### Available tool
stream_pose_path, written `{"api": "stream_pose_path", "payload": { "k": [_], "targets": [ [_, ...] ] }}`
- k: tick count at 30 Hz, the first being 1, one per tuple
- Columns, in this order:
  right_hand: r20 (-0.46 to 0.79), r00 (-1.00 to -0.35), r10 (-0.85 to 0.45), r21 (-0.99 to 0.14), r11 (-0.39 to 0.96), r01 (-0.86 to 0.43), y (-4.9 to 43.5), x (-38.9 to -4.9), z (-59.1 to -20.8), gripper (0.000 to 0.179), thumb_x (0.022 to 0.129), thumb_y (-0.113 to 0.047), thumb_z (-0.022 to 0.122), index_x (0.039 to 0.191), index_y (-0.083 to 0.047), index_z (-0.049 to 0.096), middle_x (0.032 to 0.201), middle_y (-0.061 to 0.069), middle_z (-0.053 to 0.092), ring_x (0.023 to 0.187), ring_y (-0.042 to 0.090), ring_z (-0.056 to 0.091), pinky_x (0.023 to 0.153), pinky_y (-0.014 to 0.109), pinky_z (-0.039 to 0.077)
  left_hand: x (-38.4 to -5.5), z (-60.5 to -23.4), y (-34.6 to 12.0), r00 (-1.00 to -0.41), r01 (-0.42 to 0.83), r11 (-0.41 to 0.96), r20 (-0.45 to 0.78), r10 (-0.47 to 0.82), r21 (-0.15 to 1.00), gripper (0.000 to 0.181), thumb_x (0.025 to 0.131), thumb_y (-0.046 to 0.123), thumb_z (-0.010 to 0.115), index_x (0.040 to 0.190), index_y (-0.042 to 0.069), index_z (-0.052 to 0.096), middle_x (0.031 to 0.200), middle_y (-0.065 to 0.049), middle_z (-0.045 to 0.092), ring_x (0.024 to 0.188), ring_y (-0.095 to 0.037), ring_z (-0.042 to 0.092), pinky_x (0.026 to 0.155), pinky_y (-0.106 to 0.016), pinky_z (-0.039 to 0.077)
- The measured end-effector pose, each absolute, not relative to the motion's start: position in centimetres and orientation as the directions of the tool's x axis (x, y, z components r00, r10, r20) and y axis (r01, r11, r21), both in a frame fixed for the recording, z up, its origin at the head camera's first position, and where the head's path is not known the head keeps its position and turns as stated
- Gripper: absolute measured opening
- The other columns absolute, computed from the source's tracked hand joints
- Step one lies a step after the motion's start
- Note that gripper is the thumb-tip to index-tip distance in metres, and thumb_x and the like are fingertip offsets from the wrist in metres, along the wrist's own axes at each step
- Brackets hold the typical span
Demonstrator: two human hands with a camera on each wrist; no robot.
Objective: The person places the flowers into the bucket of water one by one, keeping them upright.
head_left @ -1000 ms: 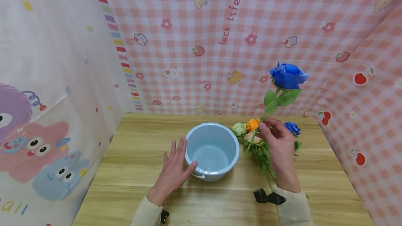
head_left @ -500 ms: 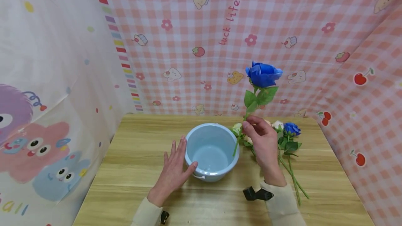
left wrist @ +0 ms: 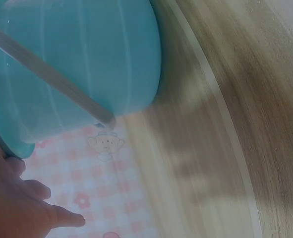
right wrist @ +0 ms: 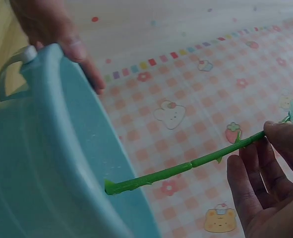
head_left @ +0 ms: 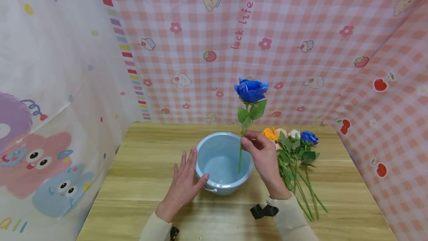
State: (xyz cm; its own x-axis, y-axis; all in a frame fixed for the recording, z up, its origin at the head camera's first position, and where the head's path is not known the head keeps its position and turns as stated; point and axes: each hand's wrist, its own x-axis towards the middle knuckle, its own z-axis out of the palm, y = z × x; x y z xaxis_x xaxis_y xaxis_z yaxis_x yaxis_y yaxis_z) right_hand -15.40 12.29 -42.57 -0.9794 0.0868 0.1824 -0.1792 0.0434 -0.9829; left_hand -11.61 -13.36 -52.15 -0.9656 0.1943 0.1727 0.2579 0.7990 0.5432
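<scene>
A blue rose [head_left: 251, 90] with green leaves stands nearly upright in the head view. My right hand [head_left: 265, 161] pinches its stem between thumb and fingertips, just below the leaves. The lower stem [right wrist: 168, 172] shows in the right wrist view, its cut end at the mouth of a light blue bucket [head_left: 227, 186]. My left hand [head_left: 183, 190] rests against the bucket's left side, fingers straight and thumb at the rim. In the left wrist view, the bucket's ribbed wall [left wrist: 87, 59] and its handle [left wrist: 52, 74] fill the upper left.
Several flowers lie right of the bucket: an orange one [head_left: 269, 134], a white one [head_left: 294, 134] and another blue rose [head_left: 309, 137]. Their stems [head_left: 309, 189] point toward the table's front. Pink checked cloth [head_left: 187, 62] hangs behind the wooden table [head_left: 140, 166].
My right hand has carried the blue rose leftward from over the lying flowers to the bucket, its stem end now overlapping the bucket's inside. My left hand has stayed at the bucket.
</scene>
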Motion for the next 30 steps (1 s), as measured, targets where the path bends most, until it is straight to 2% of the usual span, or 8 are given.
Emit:
{"api": "stream_pose_path", "payload": {
  "k": [7,15,23,30],
  "targets": [
    [0.160,-0.987,0.025,-0.985,0.072,-0.158,11.5,-15.6,-44.0,0.020,0.097,-0.007,0.072,0.115,0.003,0.073,0.102,0.017,0.071,0.088,0.018,0.070,0.081,0.033,0.063,-11.5,-52.2,-13.4,-0.964,0.264,0.801,0.179,0.198,0.536,0.092,0.101,0.061,0.050,0.167,0.011,0.011,0.173,-0.008,0.013,0.157,-0.042,0.008,0.114,-0.079,0.013],
    [0.128,-0.991,-0.038,-0.985,0.115,-0.131,10.9,-16.2,-45.1,0.018,0.097,-0.006,0.072,0.113,0.003,0.073,0.110,0.018,0.071,0.092,0.025,0.071,0.080,0.030,0.063,-11.5,-52.1,-13.4,-0.965,0.259,0.797,0.175,0.194,0.545,0.092,0.100,0.061,0.050,0.167,0.011,0.011,0.173,-0.007,0.012,0.157,-0.041,0.007,0.114,-0.079,0.013],
    [0.105,-0.991,-0.078,-0.966,0.229,-0.120,10.5,-16.5,-45.7,0.015,0.096,-0.010,0.074,0.109,-0.002,0.075,0.104,0.013,0.074,0.093,0.028,0.070,0.081,0.042,0.062,-11.6,-52.2,-13.4,-0.967,0.254,0.803,0.170,0.192,0.539,0.091,0.100,0.057,0.053,0.168,0.012,0.011,0.173,-0.007,0.012,0.157,-0.043,0.009,0.114,-0.079,0.014],
    [0.129,-0.984,-0.124,-0.934,0.318,-0.162,9.9,-16.8,-46.1,0.014,0.095,-0.010,0.075,0.108,-0.005,0.077,0.102,0.008,0.075,0.092,0.026,0.071,0.078,0.037,0.062,-11.6,-52.2,-13.4,-0.967,0.253,0.795,0.164,0.194,0.552,0.091,0.101,0.055,0.053,0.168,0.013,0.009,0.174,-0.005,0.010,0.157,-0.043,0.008,0.114,-0.079,0.014]
  ]
}}
